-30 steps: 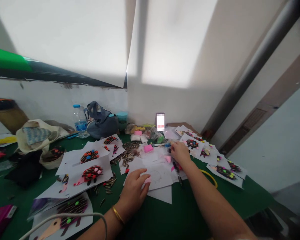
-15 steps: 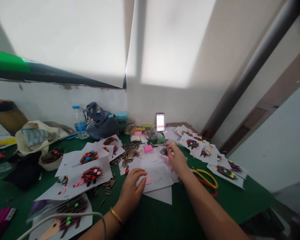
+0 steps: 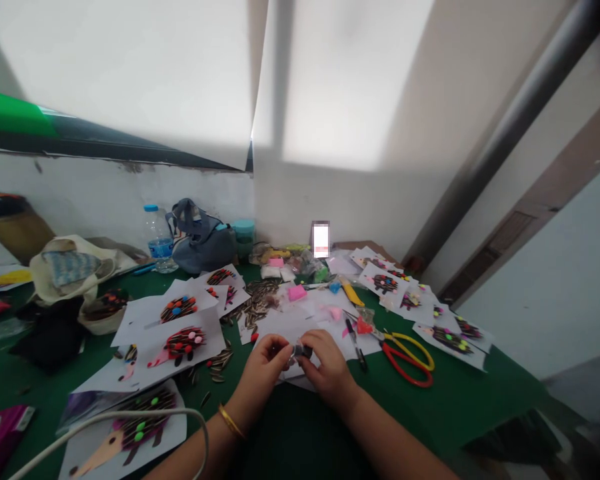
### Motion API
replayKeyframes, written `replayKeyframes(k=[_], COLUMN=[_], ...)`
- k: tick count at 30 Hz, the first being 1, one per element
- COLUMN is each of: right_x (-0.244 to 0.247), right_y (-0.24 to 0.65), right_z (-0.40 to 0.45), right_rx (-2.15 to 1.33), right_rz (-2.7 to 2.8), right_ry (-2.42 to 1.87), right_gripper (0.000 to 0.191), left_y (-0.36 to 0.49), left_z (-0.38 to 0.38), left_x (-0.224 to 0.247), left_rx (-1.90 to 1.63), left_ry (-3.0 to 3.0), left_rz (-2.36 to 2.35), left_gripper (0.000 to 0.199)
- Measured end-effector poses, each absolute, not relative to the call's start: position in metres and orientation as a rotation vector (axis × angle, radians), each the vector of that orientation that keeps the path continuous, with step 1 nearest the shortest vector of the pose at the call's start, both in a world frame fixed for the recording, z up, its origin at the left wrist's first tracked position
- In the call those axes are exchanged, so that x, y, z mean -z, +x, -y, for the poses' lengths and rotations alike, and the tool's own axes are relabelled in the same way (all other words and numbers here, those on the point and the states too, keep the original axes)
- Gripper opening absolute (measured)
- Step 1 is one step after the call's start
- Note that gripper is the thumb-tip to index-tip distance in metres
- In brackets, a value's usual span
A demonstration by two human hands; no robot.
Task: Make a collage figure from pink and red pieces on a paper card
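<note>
Over the near part of the loose white rectangular paper sheets (image 3: 283,327), left hand (image 3: 265,365) and right hand (image 3: 331,371), small dark packet (image 3: 303,351) between. At the sheets' right edge, slim black pen (image 3: 354,341); farther right, red-and-yellow-handled metal scissors (image 3: 386,339). At the sheets' far end, pink rectangular block (image 3: 297,293). Left of them, striped sunflower seeds (image 3: 260,303); well behind and left, blue-grey fabric bag (image 3: 203,248).

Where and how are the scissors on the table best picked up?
Probably by the red and yellow loops, right hand coming from the near right. The scissors lie flat, loops spread toward that side over the green tabletop, while the blades point away and left, toward a red piece.
</note>
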State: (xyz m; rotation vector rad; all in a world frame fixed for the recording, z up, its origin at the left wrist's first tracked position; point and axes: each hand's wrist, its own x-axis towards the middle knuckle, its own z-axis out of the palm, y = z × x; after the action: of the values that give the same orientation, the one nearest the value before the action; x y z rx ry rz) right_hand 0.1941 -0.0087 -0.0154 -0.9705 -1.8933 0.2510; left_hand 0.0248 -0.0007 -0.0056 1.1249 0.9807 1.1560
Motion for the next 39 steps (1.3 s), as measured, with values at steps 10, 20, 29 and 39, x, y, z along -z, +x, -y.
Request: replayKeyframes(k=[10,20,29,39], right_x=[0.024,0.017,0.025,0.022], right_y=[0.197,0.196,0.198,0.196], right_z=[0.007,0.008,0.004,0.007], right_rx=[-0.449,-0.68,-0.567,-0.392], right_rz=[1.851,1.805,1.921,1.997], right_ry=[-0.993,-1.061,-1.02,-0.991], right_gripper=[0.017,0.016,0.021,0.023], left_y=[0.025,0.019,0.016,0.014], left_z=[0.002,-0.002,-0.002,0.005], left_x=[0.007,0.015,0.012,0.005], left_rx=[-1.074,-1.231,-1.143,-1.169], left_ry=[1.256,1.604,1.876,2.341], left_rz=[-0.997,-1.14,-1.142,-1.228], left_gripper=[0.03,0.016,0.025,0.02])
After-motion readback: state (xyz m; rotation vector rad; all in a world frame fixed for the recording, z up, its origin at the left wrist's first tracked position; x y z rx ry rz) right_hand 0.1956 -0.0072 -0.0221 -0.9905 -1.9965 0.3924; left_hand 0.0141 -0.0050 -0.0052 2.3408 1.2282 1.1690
